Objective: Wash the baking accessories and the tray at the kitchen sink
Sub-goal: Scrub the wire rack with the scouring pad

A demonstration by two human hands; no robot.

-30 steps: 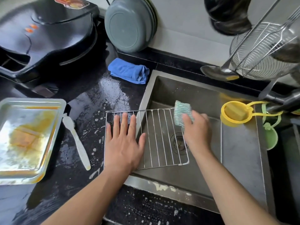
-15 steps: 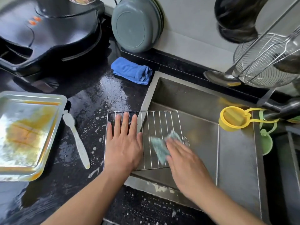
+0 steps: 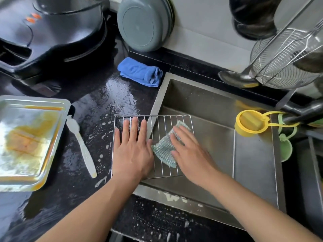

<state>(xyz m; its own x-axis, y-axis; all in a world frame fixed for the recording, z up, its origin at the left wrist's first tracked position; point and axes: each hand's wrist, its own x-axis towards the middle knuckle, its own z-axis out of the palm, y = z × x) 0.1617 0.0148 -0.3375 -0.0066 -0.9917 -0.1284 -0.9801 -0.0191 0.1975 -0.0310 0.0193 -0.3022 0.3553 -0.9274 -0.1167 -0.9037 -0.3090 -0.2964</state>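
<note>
A wire baking rack (image 3: 162, 123) lies half on the wet black counter and half over the left edge of the steel sink (image 3: 253, 154). My left hand (image 3: 132, 151) presses flat on the rack's left part with straight fingers. My right hand (image 3: 190, 154) lies flat on a teal scrubbing cloth (image 3: 164, 149) and presses it onto the rack's bars. A greasy metal baking tray (image 3: 29, 142) with orange residue sits at the far left. A white plastic scraper (image 3: 82, 145) lies between the tray and the rack.
A black electric griddle (image 3: 52, 32) fills the back left. A grey bowl (image 3: 145, 23) leans on the wall, a blue rag (image 3: 139, 72) below it. Yellow (image 3: 250, 124) and green (image 3: 284, 147) strainers hang at the sink's right edge by a dark faucet (image 3: 304, 109). Wire baskets and a ladle hang at the upper right.
My right hand brought the cloth down from the rack's far edge onto the bars and has slid it about there. My left hand has stayed flat on the rack.
</note>
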